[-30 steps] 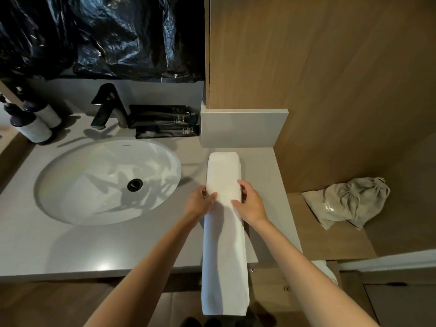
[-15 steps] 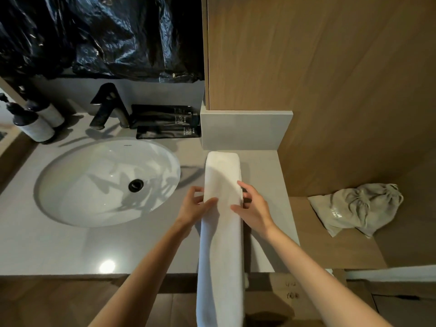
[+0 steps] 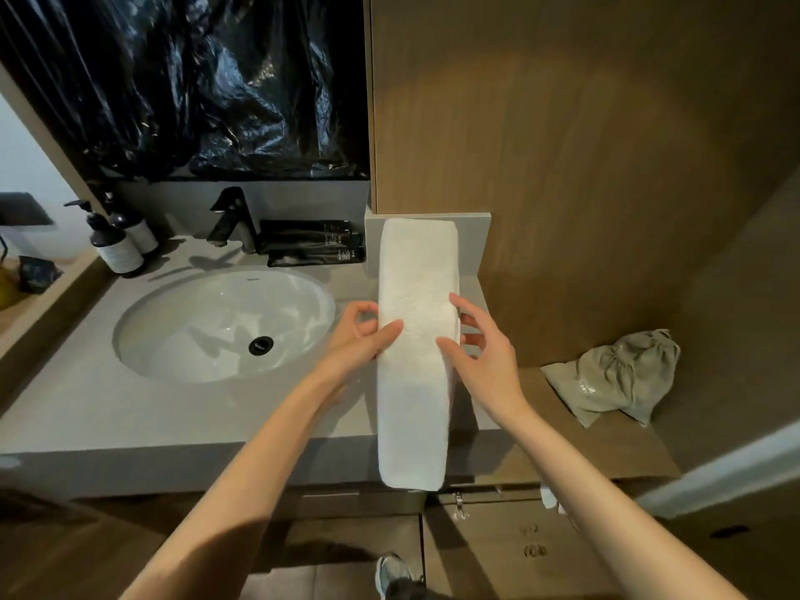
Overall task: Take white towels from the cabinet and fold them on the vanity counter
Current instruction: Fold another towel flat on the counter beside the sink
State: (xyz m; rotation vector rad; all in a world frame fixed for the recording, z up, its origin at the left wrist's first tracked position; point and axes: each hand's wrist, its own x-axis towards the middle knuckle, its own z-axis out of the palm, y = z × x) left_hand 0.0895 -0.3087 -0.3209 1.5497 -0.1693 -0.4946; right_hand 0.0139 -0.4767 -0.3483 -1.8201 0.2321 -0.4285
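Pinching the white towel [image 3: 415,270] mid-length, left hand [image 3: 359,339] and right hand [image 3: 485,352] at opposite edges, I judge the tail overhanging the surface [image 3: 130,409] nearside of my grip could drag it off.

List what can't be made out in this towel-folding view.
Head view only:
Underside and layer count of the white towel: covered by its top face.
How far the left hand and right hand reach beneath it: hidden by the towel.
Print on the black tubes and pump bottles: too small.
What lies behind the black plastic sheet: covered.
The shoe: cut off by the bottom edge.
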